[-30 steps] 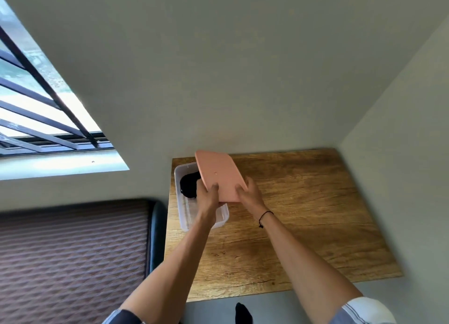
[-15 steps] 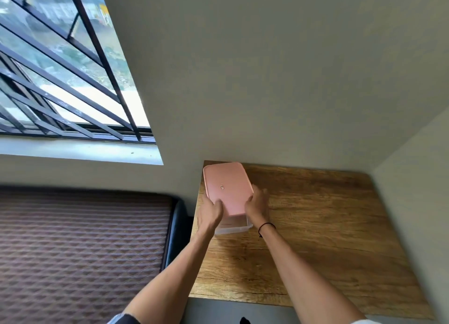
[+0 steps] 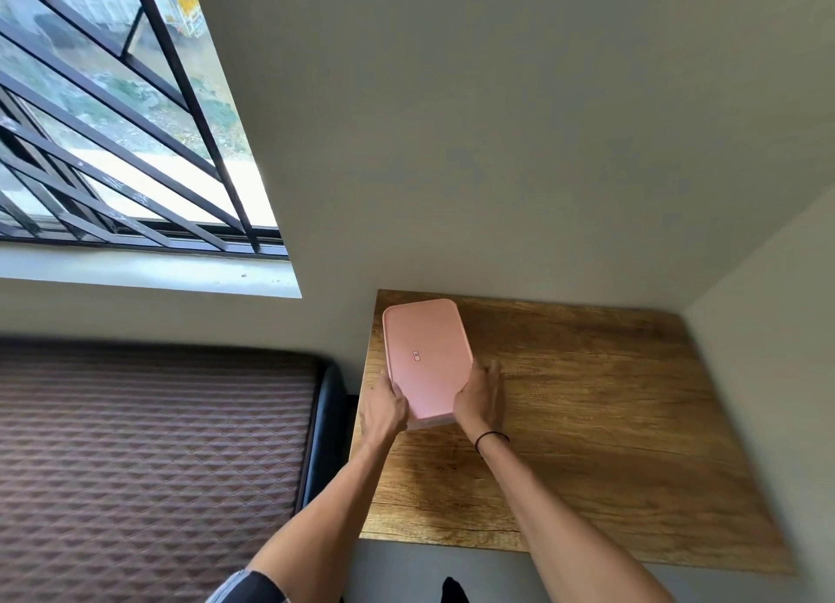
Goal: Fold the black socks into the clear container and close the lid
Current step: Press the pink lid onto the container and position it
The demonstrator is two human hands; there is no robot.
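Observation:
A pink lid (image 3: pixel 427 356) lies flat on top of the clear container (image 3: pixel 431 421), which stands at the far left corner of the wooden table (image 3: pixel 610 421). Only a thin strip of the container's clear wall shows under the lid's near edge. The black socks are hidden beneath the lid. My left hand (image 3: pixel 382 408) presses on the lid's near left corner, fingers wrapped over its edge. At the near right corner, my right hand (image 3: pixel 480 399) holds the lid's edge, with a black band on its wrist.
Grey walls close in the table at the back and right. A bed with a quilted brown cover (image 3: pixel 149 458) and dark frame runs along the table's left side. A barred window (image 3: pixel 104 118) is above the bed. A small black item (image 3: pixel 454 591) shows at the bottom edge.
The lid was tilted above the open container with the socks showing; it now sits flat on the container. Both hands have come down with it to its near corners.

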